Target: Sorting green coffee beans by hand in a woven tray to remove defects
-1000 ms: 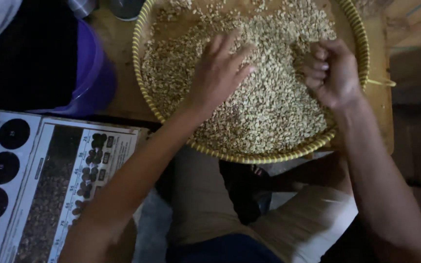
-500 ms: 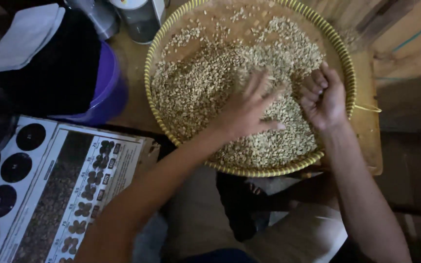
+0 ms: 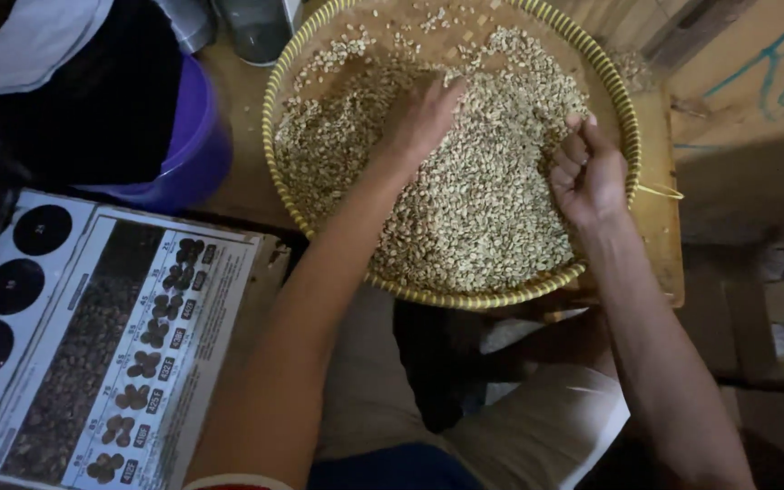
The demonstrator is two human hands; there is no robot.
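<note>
A round woven tray with a yellow rim (image 3: 465,299) rests on a small wooden table and holds a wide heap of pale green coffee beans (image 3: 492,209). My left hand (image 3: 424,113) lies palm down on the beans near the tray's middle, fingers reaching toward the far side. My right hand (image 3: 584,172) sits at the tray's right edge with its fingers curled inward over the beans; whether it holds any is hidden.
A purple bucket (image 3: 197,154) with dark cloth in it stands left of the tray. A printed chart (image 3: 111,354) with bean pictures and dark circles lies at lower left. Metal containers (image 3: 256,27) stand behind. My knees are under the table edge.
My left hand has slid from the near middle of the beans toward the far side of the tray. My right hand has stayed at the right edge, curled. The view has shifted a little.
</note>
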